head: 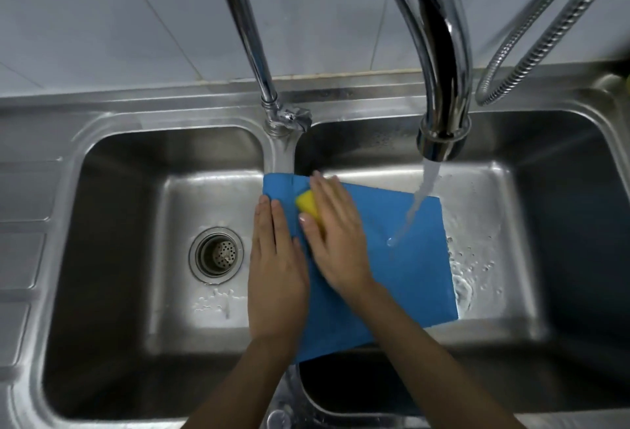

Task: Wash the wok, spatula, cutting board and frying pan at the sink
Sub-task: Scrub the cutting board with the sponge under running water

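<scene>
A blue cutting board lies tilted over the right basin, its left edge resting on the divider between the two basins. My left hand lies flat on the board's left edge, fingers together, holding it down. My right hand presses a yellow sponge against the board's upper left part. Water from the right faucet falls on the board's upper right area. No wok, spatula or frying pan is in view.
The steel double sink has a left basin with a round drain strainer and soapy drops. A second thin faucet rises from the divider. A flexible metal hose hangs at the upper right. A ribbed drainboard lies at the left.
</scene>
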Tool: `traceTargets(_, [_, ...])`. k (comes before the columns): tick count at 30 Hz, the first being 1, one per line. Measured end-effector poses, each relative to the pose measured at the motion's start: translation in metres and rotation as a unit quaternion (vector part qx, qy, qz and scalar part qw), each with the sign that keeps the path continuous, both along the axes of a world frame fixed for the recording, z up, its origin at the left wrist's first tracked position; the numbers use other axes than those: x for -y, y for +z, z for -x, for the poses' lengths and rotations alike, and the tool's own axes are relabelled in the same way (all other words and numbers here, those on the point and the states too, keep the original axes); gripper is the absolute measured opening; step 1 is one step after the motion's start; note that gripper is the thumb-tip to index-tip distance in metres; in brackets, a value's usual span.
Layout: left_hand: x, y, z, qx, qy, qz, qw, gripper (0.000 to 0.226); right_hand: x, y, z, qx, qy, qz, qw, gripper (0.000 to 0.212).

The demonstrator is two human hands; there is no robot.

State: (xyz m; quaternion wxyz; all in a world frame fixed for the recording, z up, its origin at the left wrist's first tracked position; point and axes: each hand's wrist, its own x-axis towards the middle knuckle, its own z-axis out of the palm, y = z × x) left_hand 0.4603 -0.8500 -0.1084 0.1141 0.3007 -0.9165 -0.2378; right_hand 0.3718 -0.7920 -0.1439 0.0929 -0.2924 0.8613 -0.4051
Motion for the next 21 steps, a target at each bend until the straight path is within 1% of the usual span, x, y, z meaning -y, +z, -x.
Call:
traceTargets(3, [0.001, -0.001, 0.0, 0.002, -0.019, 0.004, 1.0, 0.053, 0.026, 0.012, 0.006, -0.019, -0.003, 0.037, 0.999, 0.052])
traceTargets(5, [0.002, -0.002, -0.001, 0.004, -0.01, -0.01, 1.0, 0.053, 0.021, 0.003, 0.014, -0.024, -0.005, 0.037, 0.999, 0.052])
traceTargets(7, [0.001, -0.002, -0.002, 0.006, 0.006, -0.023, 1.0, 0.054, 0.003, -0.011, 0.022, 0.005, -0.043, 0.022, 0.999, 0.054])
traceTargets(9, [0.0, 0.0, -0.002, 0.012, 0.011, -0.023, 1.0, 0.055, -0.023, -0.028, 0.027, 0.066, -0.131, -0.024, 0.989, 0.056])
traceTargets(11, [0.0, 0.0, -0.001, 0.017, 0.007, -0.017, 1.0, 0.056, -0.055, -0.043, 0.029, 0.125, -0.21, -0.119, 0.962, 0.061])
traceTargets(12, [0.0, 0.0, -0.001, 0.019, 0.009, -0.02, 1.0, 0.056, -0.071, -0.047, 0.026, 0.147, -0.231, -0.168, 0.947, 0.065])
traceTargets(14, [0.001, 0.003, -0.001, 0.018, 0.011, -0.029, 0.999, 0.055, -0.096, -0.046, 0.011, 0.164, -0.25, -0.242, 0.923, 0.067])
traceTargets(16, [0.0, 0.007, 0.0, 0.013, 0.01, -0.037, 0.999, 0.054, -0.112, -0.041, -0.006, 0.166, -0.26, -0.304, 0.902, 0.059])
traceTargets(18, [0.001, 0.008, 0.001, 0.013, 0.013, -0.041, 0.999, 0.054, -0.117, -0.031, -0.023, 0.187, -0.245, -0.347, 0.886, 0.056])
traceTargets(20, [0.002, 0.009, 0.0, 0.01, 0.006, -0.047, 0.999, 0.053, -0.122, -0.024, -0.039, 0.197, -0.218, -0.34, 0.893, 0.056])
traceTargets(21, [0.002, 0.009, 0.0, 0.009, 0.002, -0.052, 0.999, 0.053, -0.127, -0.022, -0.045, 0.204, -0.208, -0.319, 0.902, 0.056])
